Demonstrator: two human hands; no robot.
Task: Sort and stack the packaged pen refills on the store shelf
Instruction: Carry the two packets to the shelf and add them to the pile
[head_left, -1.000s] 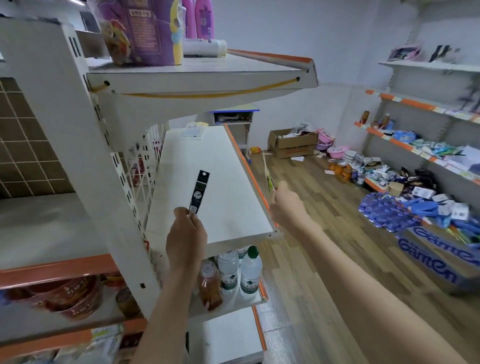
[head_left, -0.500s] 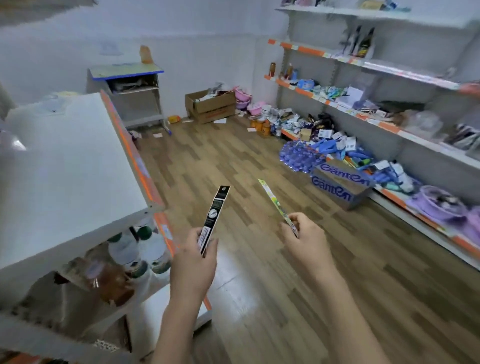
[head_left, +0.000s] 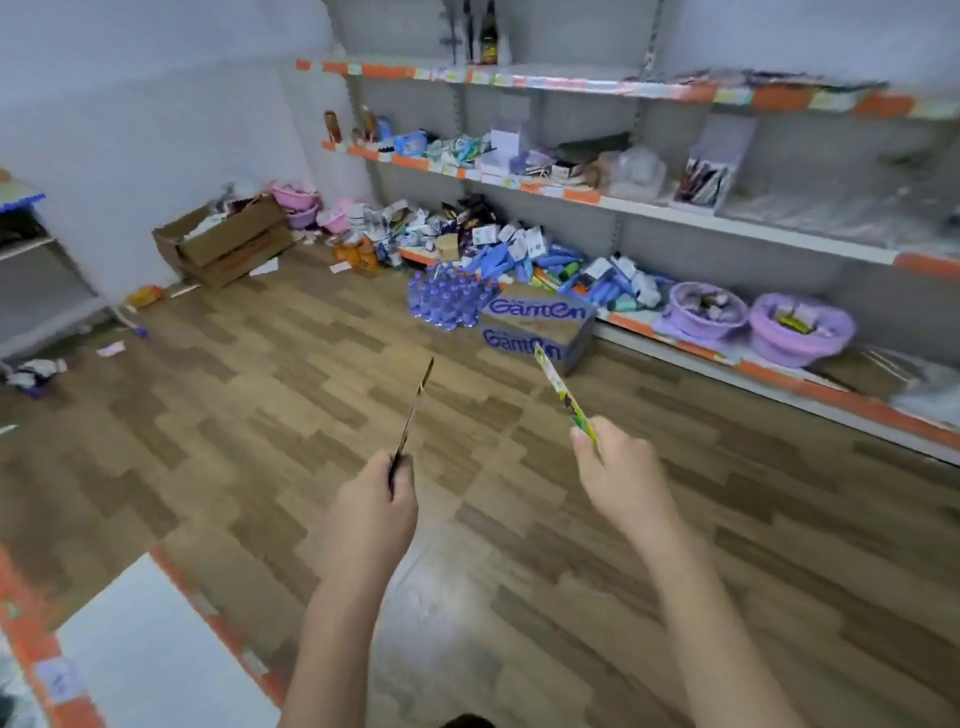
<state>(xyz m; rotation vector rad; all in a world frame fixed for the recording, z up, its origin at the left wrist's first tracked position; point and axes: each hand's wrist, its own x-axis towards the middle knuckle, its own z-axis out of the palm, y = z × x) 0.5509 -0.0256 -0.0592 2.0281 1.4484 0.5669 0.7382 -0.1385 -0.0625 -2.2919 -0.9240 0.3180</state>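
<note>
In the head view, the left hand (head_left: 375, 499) pinches the lower end of a dark refill pack (head_left: 413, 415), seen nearly edge-on and rising up and slightly rightward over the wooden floor (head_left: 291, 395), while the right hand (head_left: 618, 467) pinches the lower end of a yellow-green refill pack (head_left: 563, 397) that tilts up and to the left. The two packs are held apart in the air, well short of the wall shelves (head_left: 675, 215) crowded with goods; a blue-printed carton (head_left: 535, 325) sits on the floor beyond them, and a white shelf with orange edging (head_left: 150, 670) lies at lower left.
</note>
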